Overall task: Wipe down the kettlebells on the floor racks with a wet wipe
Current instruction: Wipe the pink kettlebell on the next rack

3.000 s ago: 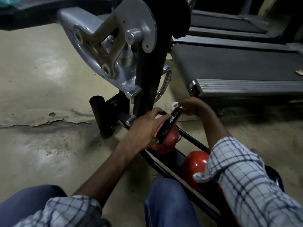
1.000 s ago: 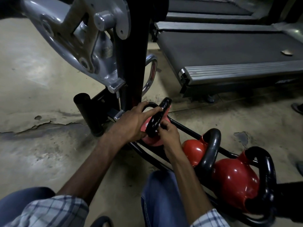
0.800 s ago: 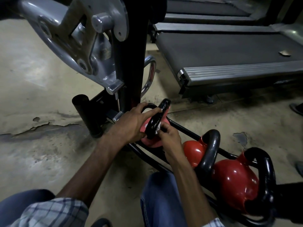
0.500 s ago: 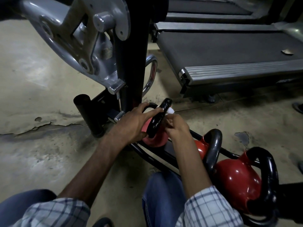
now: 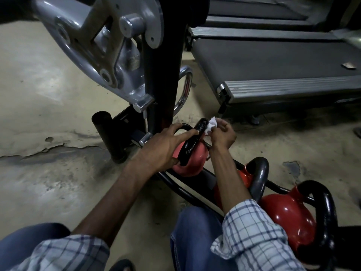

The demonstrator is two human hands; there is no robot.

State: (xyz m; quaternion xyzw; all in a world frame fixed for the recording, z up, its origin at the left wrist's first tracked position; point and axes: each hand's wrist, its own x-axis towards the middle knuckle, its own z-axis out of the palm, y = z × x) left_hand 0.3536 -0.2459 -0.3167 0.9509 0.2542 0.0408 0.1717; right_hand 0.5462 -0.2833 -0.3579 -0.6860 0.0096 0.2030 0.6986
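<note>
1. A grey metal linkage (image 5: 101,45) with bolts and a round knob is mounted on the black upright column (image 5: 164,65) of a gym machine.
2. A curved chrome bar (image 5: 184,90) loops out low on the column's right side.
3. A short black tube (image 5: 106,137) stands upright at the machine's base, left of the column.
4. A treadmill (image 5: 273,61) lies to the right with a small scrap (image 5: 348,66) on its belt; a second treadmill (image 5: 254,8) lies behind it.
5. The concrete floor (image 5: 48,145) is cracked and flaking at the left.
</note>
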